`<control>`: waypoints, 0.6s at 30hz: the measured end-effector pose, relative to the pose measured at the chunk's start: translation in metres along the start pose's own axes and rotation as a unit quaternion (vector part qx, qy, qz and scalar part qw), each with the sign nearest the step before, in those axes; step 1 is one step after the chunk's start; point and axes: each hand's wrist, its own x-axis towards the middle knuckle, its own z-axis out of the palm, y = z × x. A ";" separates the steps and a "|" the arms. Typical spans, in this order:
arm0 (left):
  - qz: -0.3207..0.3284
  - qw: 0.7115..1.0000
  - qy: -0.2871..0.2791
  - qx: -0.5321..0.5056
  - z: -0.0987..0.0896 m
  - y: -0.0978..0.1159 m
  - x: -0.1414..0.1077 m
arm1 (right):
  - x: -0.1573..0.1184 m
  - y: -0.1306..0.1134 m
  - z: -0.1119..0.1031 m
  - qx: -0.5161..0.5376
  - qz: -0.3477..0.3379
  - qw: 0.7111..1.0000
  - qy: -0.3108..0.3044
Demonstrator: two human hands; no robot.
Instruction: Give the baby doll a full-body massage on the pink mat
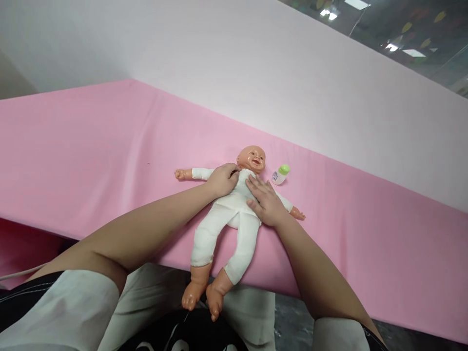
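Note:
A baby doll (245, 233) lies on its back, with a hard plastic head, hands and feet and a white cloth body. Its head points away from me and its feet hang past the near edge of the pink surface. My left hand (222, 180) rests on the doll's upper chest by the shoulder and neck, its fingers curled against the cloth and partly hidden. Across the other side of the chest lies my right hand (269, 202), flat with fingers apart. A small white bottle with a green cap (281, 174) stands beside the doll's head, near my right fingertips.
Pink covering (91, 141) spreads over the long surface, with creases at the left. Behind it rises a white wall (226, 63), topped by a glass pane (387, 36) with reflections. My legs (248, 312) are close against the near edge. A pale cord (24, 273) runs at lower left.

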 end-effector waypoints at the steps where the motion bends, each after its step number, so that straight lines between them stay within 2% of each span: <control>1: 0.012 1.000 0.005 0.004 -0.001 0.000 -0.001 | 0.000 0.004 0.000 0.004 0.023 1.000 0.012; 5: 0.095 0.995 0.020 0.005 -0.013 0.013 -0.013 | 0.001 0.010 -0.001 0.003 0.155 0.986 0.056; 7: 0.153 0.988 0.000 -0.026 -0.020 0.027 -0.024 | 0.003 0.010 -0.002 -0.018 0.206 0.977 0.058; 10: 0.275 0.945 -0.126 -0.127 -0.027 0.051 -0.044 | 0.005 0.008 -0.001 -0.051 0.225 0.972 0.044; 13: 0.339 0.898 -0.229 -0.161 -0.025 0.068 -0.056 | 0.006 0.009 0.000 -0.064 0.217 0.973 0.046; 15: 0.352 0.888 -0.271 -0.120 -0.023 0.071 -0.056 | 0.005 0.011 -0.002 -0.058 0.212 0.974 0.050; 18: 0.322 0.898 -0.299 -0.023 -0.023 0.065 -0.048 | 0.001 0.015 -0.005 -0.031 0.205 0.977 0.047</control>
